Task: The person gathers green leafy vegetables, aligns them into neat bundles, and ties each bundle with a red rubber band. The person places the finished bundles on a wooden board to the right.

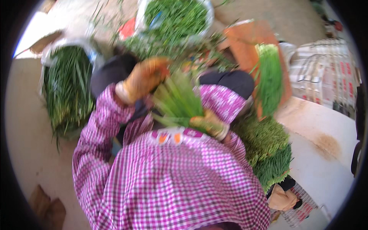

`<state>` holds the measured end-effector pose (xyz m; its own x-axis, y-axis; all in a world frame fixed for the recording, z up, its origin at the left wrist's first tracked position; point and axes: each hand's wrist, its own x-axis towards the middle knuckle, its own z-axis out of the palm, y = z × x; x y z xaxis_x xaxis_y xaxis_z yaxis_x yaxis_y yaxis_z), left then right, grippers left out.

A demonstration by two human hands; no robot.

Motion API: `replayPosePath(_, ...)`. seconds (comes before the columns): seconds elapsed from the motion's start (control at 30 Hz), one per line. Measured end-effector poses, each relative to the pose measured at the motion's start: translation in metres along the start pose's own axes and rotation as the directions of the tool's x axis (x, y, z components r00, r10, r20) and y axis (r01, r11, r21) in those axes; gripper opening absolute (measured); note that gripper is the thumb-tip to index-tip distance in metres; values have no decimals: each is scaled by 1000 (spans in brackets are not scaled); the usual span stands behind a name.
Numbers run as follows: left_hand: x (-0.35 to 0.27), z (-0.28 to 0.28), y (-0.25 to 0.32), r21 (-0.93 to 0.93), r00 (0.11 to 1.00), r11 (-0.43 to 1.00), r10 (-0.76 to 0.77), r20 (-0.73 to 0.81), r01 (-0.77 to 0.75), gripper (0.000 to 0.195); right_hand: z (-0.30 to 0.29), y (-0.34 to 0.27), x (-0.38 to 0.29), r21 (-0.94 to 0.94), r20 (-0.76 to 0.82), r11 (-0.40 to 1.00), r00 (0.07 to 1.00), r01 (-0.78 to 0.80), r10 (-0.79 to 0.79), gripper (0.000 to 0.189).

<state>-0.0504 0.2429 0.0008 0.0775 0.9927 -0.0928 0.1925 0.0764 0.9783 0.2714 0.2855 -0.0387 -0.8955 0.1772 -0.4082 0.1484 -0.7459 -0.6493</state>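
Observation:
My right hand (211,123), in a yellow-orange work glove, grips a bunch of long green leaves (181,100), perhaps garlic chives, near its lower end over my lap. My left hand (146,77), in a similar stained glove, is raised just above and left of the bunch. It is motion-blurred, so its fingers cannot be made out. Another bunch of green stalks (268,80) with pale ends lies on an orange board or sheet (240,34) to the right.
A plastic-lined container of long leaves (69,83) stands left. Beyond my knees is a bag of loose greens (178,17), with scattered leaves around it. Stacked bunches (264,141) lie at my right, near bundled printed packaging (322,69). Another person (283,198) is at the lower right.

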Motion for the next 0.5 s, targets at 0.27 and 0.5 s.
replayPosePath(0.27, -13, 42, 28, -356, 954, 901, -291, -69, 248, 62, -32, 44, 11, 340, 34, 926, 982, 165, -187, 59)
replayPosePath(0.5, -11, -2, 15, -405, 698, 877, -459, -549, 258, 24, -34, 45, 3, -112, -114, 970, 967, 216, -229, 49)
